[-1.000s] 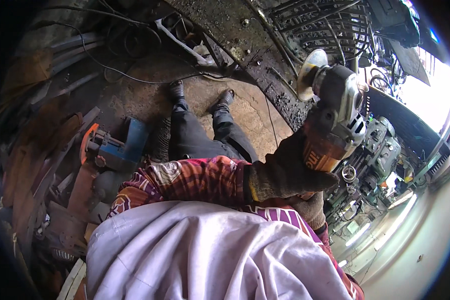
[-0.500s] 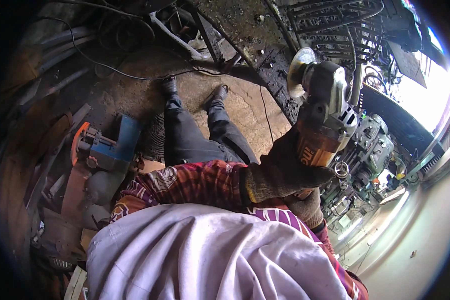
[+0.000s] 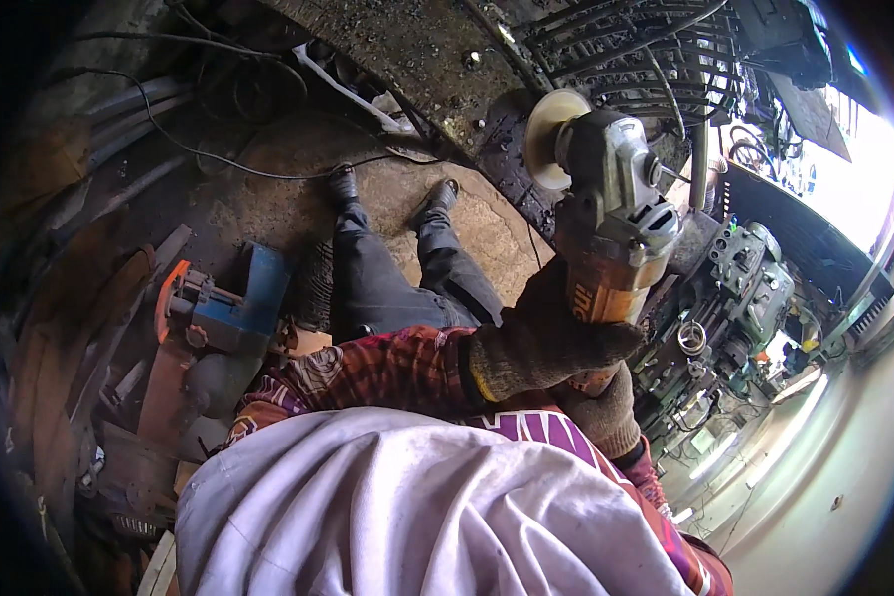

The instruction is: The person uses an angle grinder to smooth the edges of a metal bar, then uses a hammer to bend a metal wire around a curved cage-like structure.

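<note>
An angle grinder [image 3: 616,214] with a silver-grey head and an orange-brown body is held up in front of me on the right. Its pale round disc [image 3: 553,139] faces left, over the dark metal table. My left hand [image 3: 546,353], in a dark knitted glove, is closed round the grinder's body, with the thumb lying across it. Lower down, my right hand [image 3: 606,412], also gloved, is closed at the rear end of the grinder; its fingers are partly hidden behind the left hand and the tool.
A grimy metal table [image 3: 397,60] with a barred rack [image 3: 646,60] lies ahead. A grey-green machine [image 3: 750,283] stands at the right. On the left are a blue and orange machine [image 3: 233,303] and leaning boards [image 3: 79,308]. A black cable [image 3: 238,167] crosses the floor.
The grinder and both hands have shifted a little to the left in the picture, and the disc sits slightly higher. The view itself has also moved a little. Both hands keep their hold.
</note>
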Available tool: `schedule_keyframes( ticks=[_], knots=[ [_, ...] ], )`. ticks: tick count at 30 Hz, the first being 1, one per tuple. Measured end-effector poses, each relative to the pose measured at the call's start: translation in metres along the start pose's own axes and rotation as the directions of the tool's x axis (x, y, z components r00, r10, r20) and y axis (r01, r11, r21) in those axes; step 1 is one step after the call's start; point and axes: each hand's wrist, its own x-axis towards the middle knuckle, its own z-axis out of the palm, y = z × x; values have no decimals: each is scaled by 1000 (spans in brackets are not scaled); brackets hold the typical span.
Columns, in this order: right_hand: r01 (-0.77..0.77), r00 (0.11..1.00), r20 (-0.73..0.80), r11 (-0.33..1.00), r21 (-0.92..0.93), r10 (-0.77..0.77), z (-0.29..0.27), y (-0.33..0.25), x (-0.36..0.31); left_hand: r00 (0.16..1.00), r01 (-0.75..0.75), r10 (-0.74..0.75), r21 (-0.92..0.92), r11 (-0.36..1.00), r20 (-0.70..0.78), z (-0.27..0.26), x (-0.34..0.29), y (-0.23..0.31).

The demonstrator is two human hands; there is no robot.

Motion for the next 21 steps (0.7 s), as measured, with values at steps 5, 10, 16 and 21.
schedule_keyframes(
  ticks=[5,10,16,21],
  knots=[
    [7,998,58,1000,2,-7,1,-4,4,1000,6,-6,96,995,-3,-2,0,13],
    [-6,999,45,998,63,4,0,0,6,1000,24,-23,59,998,-16,0,0,12],
    [-27,999,46,998,54,24,-3,-11,4,999,37,-37,21,999,-29,0,0,14],
    [-3,998,63,999,-39,6,-2,-24,6,999,23,-22,20,1000,-41,-1,0,9]
  ],
)
